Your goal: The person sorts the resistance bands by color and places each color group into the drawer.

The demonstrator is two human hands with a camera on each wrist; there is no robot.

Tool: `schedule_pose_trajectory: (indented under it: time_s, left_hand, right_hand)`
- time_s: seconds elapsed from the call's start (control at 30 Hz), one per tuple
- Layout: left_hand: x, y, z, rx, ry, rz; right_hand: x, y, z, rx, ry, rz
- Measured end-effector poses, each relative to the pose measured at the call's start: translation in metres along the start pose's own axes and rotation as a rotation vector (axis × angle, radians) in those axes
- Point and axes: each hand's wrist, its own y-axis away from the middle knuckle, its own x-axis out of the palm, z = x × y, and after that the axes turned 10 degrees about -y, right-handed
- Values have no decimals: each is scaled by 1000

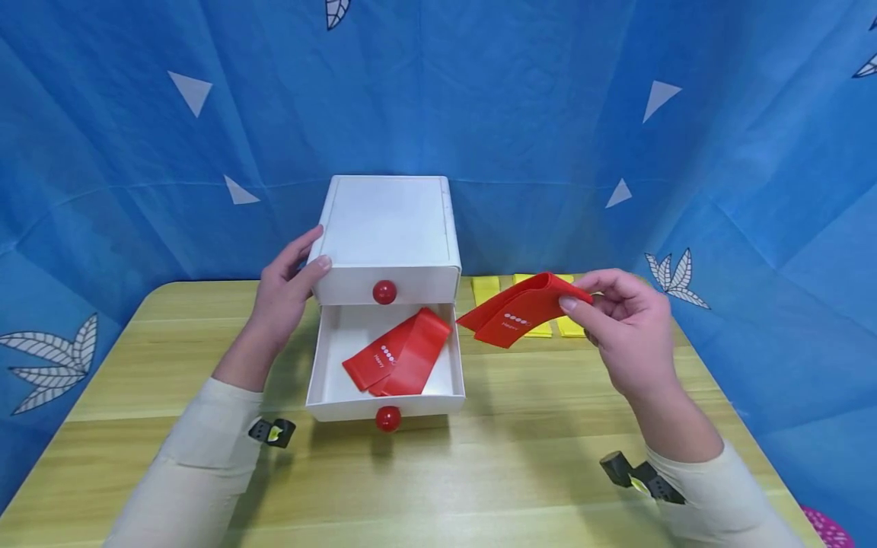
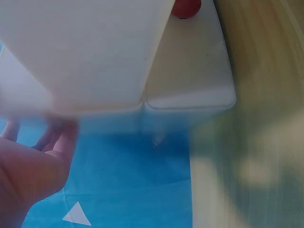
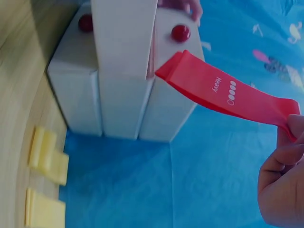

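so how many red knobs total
3: one red knob on the top drawer, one on the open middle drawer, one on the bottom drawer, hidden in the head view.

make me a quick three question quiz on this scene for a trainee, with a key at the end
1. Multiple choice: which drawer of the white unit is pulled out?
A) top
B) middle
C) bottom
2. True or false: the left hand is gripping a red knob.
3. Short answer: what word is printed on the red band held up by the right hand?

Key:
1. B, the middle drawer
2. False, it touches the upper left edge of the unit
3. Heavy
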Motion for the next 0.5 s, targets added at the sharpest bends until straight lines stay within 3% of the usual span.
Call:
schedule_pose_trajectory:
  time_s: [0.5]
  left_hand:
    - [-1,-2,4,1,-1,0]
  right_hand:
    - [66,9,-20,13,51,238]
